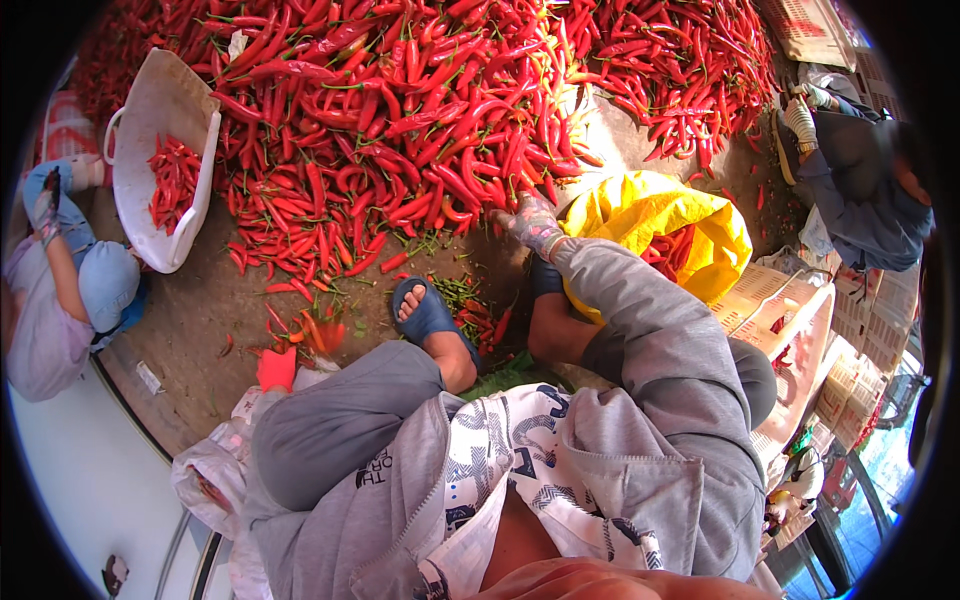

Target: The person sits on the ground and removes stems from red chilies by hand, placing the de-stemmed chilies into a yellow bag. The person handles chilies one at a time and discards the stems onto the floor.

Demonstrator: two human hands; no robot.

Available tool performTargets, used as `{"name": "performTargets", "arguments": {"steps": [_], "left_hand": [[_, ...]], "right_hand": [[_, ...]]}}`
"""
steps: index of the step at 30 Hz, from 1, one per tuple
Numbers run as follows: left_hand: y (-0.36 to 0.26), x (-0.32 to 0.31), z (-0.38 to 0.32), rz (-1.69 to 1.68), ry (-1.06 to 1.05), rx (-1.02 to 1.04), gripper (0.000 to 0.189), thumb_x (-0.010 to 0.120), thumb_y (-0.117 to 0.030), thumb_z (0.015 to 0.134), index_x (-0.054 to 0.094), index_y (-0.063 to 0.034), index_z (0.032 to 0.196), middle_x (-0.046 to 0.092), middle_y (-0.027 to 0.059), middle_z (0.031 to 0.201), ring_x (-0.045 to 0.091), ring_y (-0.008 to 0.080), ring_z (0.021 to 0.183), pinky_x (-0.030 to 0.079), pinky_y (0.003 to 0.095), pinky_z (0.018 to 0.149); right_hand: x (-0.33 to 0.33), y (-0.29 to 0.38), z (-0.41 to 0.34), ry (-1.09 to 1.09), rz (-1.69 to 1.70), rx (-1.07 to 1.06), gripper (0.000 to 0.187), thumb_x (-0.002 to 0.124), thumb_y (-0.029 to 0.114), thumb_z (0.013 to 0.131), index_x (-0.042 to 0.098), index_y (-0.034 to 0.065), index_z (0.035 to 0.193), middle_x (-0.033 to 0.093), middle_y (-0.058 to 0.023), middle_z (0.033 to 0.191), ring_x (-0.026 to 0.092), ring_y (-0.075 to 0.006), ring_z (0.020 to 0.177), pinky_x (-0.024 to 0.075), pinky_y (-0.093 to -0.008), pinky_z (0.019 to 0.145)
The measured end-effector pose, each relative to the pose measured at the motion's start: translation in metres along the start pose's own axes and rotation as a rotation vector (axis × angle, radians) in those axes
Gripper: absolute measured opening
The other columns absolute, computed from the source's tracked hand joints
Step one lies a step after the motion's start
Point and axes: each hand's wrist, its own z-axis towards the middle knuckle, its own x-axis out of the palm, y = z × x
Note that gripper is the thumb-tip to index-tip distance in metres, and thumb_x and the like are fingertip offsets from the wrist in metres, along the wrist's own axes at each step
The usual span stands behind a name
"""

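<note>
My right hand (531,223), in a patterned, soiled glove, touches the lower edge of a large heap of red chili peppers (375,120). Its fingers are apart, with some fingertips among the peppers. Beside that forearm stands a yellow woven sack (652,202), its mouth gaping, with red chilies (667,251) inside. My left hand (277,369), in a bright red glove, is low at the left beside my knee. Just beyond it is a blurred orange-red shape, apparently a pepper in motion; whether this hand holds anything is unclear. Loose peppers and green stems lie between my feet.
A white plastic tub (161,161) holding some chilies tilts at the left, near a seated person (56,300). Another gloved person (847,165) sits at the right. Plastic crates (787,315) stand behind the sack. A whitish bag (217,480) lies by my left leg.
</note>
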Motion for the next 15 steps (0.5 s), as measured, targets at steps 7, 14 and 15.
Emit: {"name": "performTargets", "arguments": {"steps": [7, 14, 15], "left_hand": [[-0.105, -0.11, -0.033, -0.485, -0.126, 0.688, 0.044, 0.073, -0.015, 0.079, 0.06, -0.0035, 0.12, 0.064, 0.0149, 0.104, 0.063, 0.0304, 0.094, 0.05, 0.0376, 0.083], [-0.249, -0.15, -0.078, -0.263, 0.368, 1.086, 0.043, 0.071, -0.024, 0.081, 0.06, -0.004, 0.117, 0.064, 0.0166, 0.102, 0.063, 0.0316, 0.095, 0.05, 0.0388, 0.084], [-0.264, -0.149, -0.083, -0.163, 0.367, 1.148, 0.043, 0.071, -0.026, 0.081, 0.06, -0.0038, 0.116, 0.064, 0.0173, 0.101, 0.062, 0.0332, 0.096, 0.05, 0.0399, 0.085]], "right_hand": [[0.004, -0.009, 0.001, 0.283, 0.463, 0.225, 0.035, 0.073, 0.038, 0.08, 0.065, 0.0041, 0.084, 0.062, -0.0064, 0.064, 0.062, -0.0215, 0.06, 0.0476, -0.0354, 0.055], [0.01, 0.006, 0.009, -0.064, -0.05, 0.014, 0.059, 0.071, 0.051, 0.078, 0.065, -0.001, 0.105, 0.067, -0.0212, 0.094, 0.065, -0.0343, 0.094, 0.0503, -0.0437, 0.083], [0.012, 0.011, 0.011, -0.013, -0.117, -0.016, 0.063, 0.07, 0.053, 0.077, 0.064, -0.0015, 0.108, 0.067, -0.024, 0.102, 0.064, -0.0367, 0.102, 0.0494, -0.0452, 0.088]]}}
